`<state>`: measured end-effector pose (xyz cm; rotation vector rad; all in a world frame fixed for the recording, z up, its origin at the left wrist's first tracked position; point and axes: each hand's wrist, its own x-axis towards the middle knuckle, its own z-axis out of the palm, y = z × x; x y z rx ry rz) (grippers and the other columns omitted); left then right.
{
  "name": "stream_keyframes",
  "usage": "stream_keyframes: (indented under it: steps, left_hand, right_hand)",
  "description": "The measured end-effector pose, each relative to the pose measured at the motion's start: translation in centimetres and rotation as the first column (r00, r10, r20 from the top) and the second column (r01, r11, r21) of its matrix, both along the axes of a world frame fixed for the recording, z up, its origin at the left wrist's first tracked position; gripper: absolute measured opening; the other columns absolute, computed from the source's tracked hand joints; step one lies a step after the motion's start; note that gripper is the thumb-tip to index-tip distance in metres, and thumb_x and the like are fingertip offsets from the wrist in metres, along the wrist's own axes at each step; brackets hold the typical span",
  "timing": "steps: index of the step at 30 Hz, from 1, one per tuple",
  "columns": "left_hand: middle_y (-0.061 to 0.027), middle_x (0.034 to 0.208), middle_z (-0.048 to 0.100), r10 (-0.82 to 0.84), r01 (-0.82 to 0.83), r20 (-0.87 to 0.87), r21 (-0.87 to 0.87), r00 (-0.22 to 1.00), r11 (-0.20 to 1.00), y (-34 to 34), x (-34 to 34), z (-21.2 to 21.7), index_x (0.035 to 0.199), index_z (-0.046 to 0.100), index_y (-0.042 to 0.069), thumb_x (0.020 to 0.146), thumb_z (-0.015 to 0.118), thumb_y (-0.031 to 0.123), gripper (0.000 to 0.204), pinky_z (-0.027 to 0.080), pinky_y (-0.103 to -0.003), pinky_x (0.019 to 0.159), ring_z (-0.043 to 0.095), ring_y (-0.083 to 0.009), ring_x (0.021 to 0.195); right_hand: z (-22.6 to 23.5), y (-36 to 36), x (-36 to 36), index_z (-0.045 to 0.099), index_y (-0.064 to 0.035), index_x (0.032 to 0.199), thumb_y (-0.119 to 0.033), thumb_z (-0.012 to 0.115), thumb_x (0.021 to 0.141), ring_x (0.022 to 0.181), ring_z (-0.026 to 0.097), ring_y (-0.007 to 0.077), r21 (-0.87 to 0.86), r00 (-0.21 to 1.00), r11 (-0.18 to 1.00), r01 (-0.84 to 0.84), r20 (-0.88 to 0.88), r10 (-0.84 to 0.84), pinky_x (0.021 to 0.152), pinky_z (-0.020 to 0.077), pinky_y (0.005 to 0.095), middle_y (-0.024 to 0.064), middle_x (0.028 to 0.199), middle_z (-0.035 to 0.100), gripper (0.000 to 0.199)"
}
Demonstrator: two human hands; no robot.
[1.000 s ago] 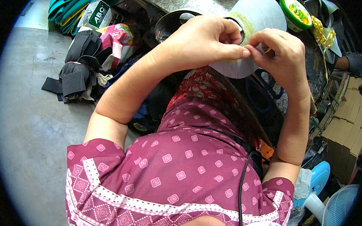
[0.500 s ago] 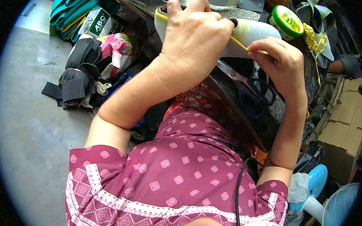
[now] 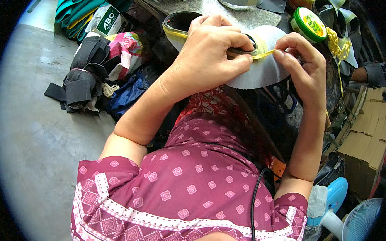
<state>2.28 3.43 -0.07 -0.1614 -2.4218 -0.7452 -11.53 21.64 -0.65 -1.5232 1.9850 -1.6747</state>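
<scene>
**Yellow strip held taut across a pale curved piece**

The left hand [image 3: 209, 56] lay curled over a pale grey curved piece [image 3: 261, 71], fingers closed down on it and on the near end of a thin yellow strip [image 3: 264, 55]; the right hand [image 3: 303, 65] sat at three o'clock from it, thumb and forefinger pinched shut on the strip's other end. The strip ran roughly from nine to three o'clock between the two hands — a short, taut span, tilting slightly up toward the right; its long axis followed the upper edge of the grey piece, where a dark opening showed beneath the left fingertips. Both hands touched the strip, yet the left covered more of the piece and was judged the steadying one; the right held only the free end. Whether the strip was already stuck down under the left palm could not be told.

At one o'clock from the right hand stood a green round tin [image 3: 309, 24] on the worktop [image 3: 195, 2]; a bundle of dark fabric scraps [image 3: 84, 77] lay on the floor at nine o'clock, well apart; stacked cardboard boxes [image 3: 366, 142] stood at four o'clock — beside a blue fan [image 3: 357, 225] lower down.
</scene>
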Motion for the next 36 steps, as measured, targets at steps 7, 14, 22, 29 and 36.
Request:
stream_keyframes:
  steps: [7,14,22,29,36]
  left_hand:
    - [-0.0065,0.077,0.064,0.006,-0.006,0.009,-0.035,1.000,0.999,0.5,0.1,-0.3,0.086,0.072,0.004,0.074,0.078,0.019,0.020,0.042,-0.036,0.081,0.058,-0.0226,0.082]
    - [-0.0003,0.079,0.063,-0.126,0.103,-0.069,-0.269,0.990,0.958,-0.1,-1.4,2.6,0.086,0.071,0.013,0.079,0.072,0.026,0.014,0.032,-0.048,0.100,0.057,-0.0225,0.096]
    - [0.0009,0.080,0.066,-0.025,0.011,-0.042,-0.305,0.999,0.952,0.4,-0.7,0.7,0.085,0.075,0.014,0.079,0.073,0.028,0.015,0.031,-0.048,0.103,0.058,-0.0215,0.098]
    - [-0.0041,0.077,0.063,-0.137,0.132,-0.032,-0.117,0.990,0.984,-0.2,-0.6,-0.9,0.086,0.072,0.005,0.076,0.077,0.020,0.019,0.039,-0.037,0.088,0.057,-0.0236,0.084]
    - [-0.0052,0.078,0.063,-0.143,0.143,0.025,-0.038,0.989,0.989,-0.2,-0.6,-0.9,0.085,0.071,0.005,0.077,0.076,0.021,0.019,0.039,-0.038,0.090,0.057,-0.0248,0.086]
  right_hand:
    - [0.1,-0.2,0.4,0.064,-0.0006,0.091,-0.006,0.066,0.083,0.066,0.048,0.0037,0.081,0.997,0.995,0.051,-0.066,-0.045,0.060,0.0398,0.0192,-0.0017,0.077,0.059,0.010]
    - [1.5,1.2,-0.4,0.061,0.0003,0.089,0.002,0.062,0.081,0.071,0.051,0.0049,-0.119,0.992,0.988,-0.096,-0.095,0.085,0.063,0.0398,0.0192,-0.0005,0.081,0.058,0.008]
    - [1.9,1.2,0.0,0.067,-0.0008,0.086,-0.006,0.075,0.080,0.062,0.047,0.0025,0.251,0.990,0.962,-0.103,-0.071,0.124,0.057,0.0401,0.0184,-0.0040,0.069,0.057,0.012]
    - [1.1,0.7,0.1,0.067,-0.0002,0.085,-0.013,0.074,0.084,0.062,0.052,0.0075,0.203,0.947,0.974,-0.103,-0.278,0.158,0.057,0.0421,0.0221,0.0012,0.068,0.057,0.015]
    - [0.7,0.5,-0.1,0.067,-0.0056,0.093,-0.017,0.073,0.085,0.065,0.062,0.0152,0.163,0.922,0.985,0.049,-0.386,0.019,0.060,0.0492,0.0273,0.0071,0.075,0.064,0.015]
